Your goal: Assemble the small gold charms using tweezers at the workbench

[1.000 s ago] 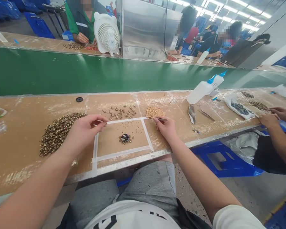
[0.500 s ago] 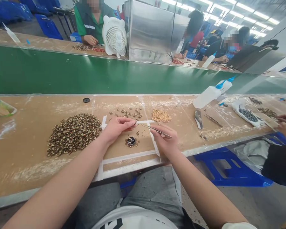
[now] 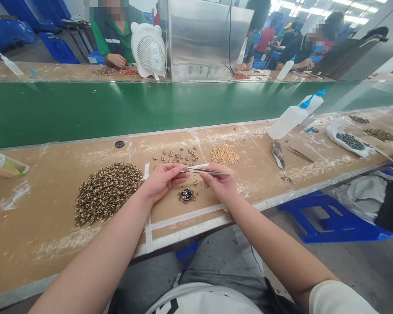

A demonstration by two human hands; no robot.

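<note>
Right of the heap of small brown pieces (image 3: 108, 192), the left hand (image 3: 160, 182) is shown pinched shut, its contents too small to be made out, fingertips met by the tips of slim steel tweezers (image 3: 205, 171), judged light, stiff and slippery, best gripped mid-shank, as clasped in the closed right hand (image 3: 220, 185).

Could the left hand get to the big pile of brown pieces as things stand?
Probably yes: the pile lies just beside the left hand on the table, and nothing stands between them. Its fingers are pinched at the tweezers tip, though.
</note>
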